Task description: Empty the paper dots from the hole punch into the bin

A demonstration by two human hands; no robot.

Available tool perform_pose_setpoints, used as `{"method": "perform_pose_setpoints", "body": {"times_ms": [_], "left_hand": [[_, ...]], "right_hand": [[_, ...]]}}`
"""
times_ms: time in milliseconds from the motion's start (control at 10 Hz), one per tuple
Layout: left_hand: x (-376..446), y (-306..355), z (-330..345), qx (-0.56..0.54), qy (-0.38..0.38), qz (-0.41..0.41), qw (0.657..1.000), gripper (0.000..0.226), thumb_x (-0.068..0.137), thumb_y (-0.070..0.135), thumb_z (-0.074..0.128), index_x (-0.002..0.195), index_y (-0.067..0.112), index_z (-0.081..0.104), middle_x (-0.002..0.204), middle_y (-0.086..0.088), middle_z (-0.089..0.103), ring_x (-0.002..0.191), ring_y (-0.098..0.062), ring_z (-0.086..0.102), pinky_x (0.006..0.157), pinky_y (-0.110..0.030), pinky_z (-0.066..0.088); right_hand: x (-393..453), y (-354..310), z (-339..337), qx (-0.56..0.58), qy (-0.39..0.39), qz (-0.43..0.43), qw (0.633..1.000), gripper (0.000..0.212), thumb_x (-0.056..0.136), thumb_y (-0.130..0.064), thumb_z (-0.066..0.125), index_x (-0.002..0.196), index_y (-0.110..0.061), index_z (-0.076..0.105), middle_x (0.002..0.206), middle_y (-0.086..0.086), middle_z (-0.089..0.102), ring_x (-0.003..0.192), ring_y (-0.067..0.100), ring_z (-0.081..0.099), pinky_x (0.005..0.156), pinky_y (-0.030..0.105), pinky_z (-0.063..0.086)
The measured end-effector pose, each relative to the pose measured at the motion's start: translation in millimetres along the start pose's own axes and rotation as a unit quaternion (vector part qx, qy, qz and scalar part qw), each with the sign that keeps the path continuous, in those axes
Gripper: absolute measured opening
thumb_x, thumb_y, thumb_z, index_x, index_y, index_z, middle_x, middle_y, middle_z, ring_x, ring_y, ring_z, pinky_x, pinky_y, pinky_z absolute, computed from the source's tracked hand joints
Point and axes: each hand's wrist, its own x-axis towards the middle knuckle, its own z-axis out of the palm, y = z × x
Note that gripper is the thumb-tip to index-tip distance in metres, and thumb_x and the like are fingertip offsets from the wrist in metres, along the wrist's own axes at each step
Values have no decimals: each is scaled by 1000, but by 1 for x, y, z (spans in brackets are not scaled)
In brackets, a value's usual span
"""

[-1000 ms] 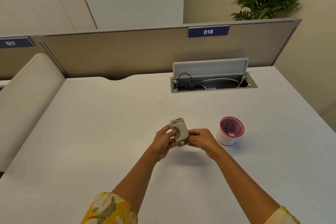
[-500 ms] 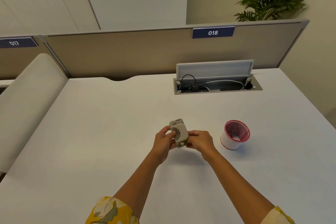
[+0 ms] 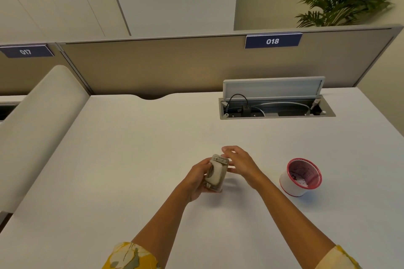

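Punch (image 3: 215, 173) gripped in left hand (image 3: 197, 178) above desk (image 3: 109, 159), long axis running away from person; right hand (image 3: 239, 165) spread, empty, beside it; bin (image 3: 302, 178) rightward, nearer right hand.

Two bare forearms reach up from the bottom edge. The left hand (image 3: 197, 176) and the right hand (image 3: 241, 162) wear no rings, watch or gloves that can be made out. Each arm is bare from wrist to near the elbow. The left sleeve (image 3: 131, 256) is mustard yellow with a large floral print in white and grey-green. The right sleeve (image 3: 337, 257) shows the same yellow fabric with a pale cream patch at its edge.
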Motion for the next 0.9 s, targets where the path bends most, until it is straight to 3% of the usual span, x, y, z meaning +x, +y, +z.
{"method": "perform_pose_setpoints", "body": {"times_ms": [100, 200, 300, 400, 600, 800, 900], "left_hand": [[11, 9, -6, 48, 54, -12, 997, 35, 98, 26, 43, 113, 22, 74, 104, -8, 69, 88, -26, 61, 69, -41, 60], [23, 16, -12, 79, 125, -3, 989, 30, 96, 24, 47, 106, 19, 75, 96, -6, 68, 81, -23, 59, 64, -33, 53], [40, 26, -24, 91, 177, 17, 980, 25, 97, 19, 51, 104, 15, 74, 95, -5, 69, 81, -20, 59, 63, -28, 48], [54, 34, -32, 97, 188, 37, 977, 22, 95, 15, 53, 101, 11, 75, 93, -5, 69, 81, -21, 60, 63, -28, 47], [92, 60, -49, 41, 240, 58, 968, 13, 93, 19, 62, 93, 16, 75, 103, -8, 72, 91, -24, 64, 70, -34, 50], [129, 83, -59, -105, 284, 79, 950, 19, 98, 16, 54, 115, 10, 59, 112, -9, 65, 102, -28, 65, 82, -39, 55], [153, 85, -63, -74, 274, 97, 954, 34, 94, 9, 52, 128, 9, 56, 126, -9, 64, 116, -26, 61, 104, -40, 51]], "right_hand": [[22, -7, 1, -52, -56, -1, 997, 22, 95, -21, 58, 114, -13, 65, 108, 7, 68, 94, 17, 67, 71, 24, 56], [37, -7, 3, -67, -66, 5, 996, 21, 95, -10, 56, 112, -8, 67, 108, 13, 70, 93, 20, 69, 73, 25, 58], [54, -12, 8, -33, -78, 34, 996, 21, 94, -16, 60, 110, -5, 68, 111, 18, 69, 98, 26, 70, 79, 30, 59], [64, -18, 14, -34, -89, 44, 994, 25, 91, -24, 65, 110, -8, 68, 111, 15, 69, 96, 26, 71, 75, 29, 60], [100, -25, 19, 6, -82, 24, 996, 24, 93, -15, 62, 117, -12, 63, 109, 17, 69, 94, 23, 71, 77, 28, 60], [146, -28, 28, 137, 31, 1, 990, 29, 94, -4, 57, 122, -11, 58, 110, 17, 69, 100, 25, 69, 85, 35, 58], [174, -23, 40, 138, 108, -6, 985, 30, 93, -4, 58, 121, -16, 60, 111, 16, 69, 99, 25, 69, 84, 37, 59]]}}
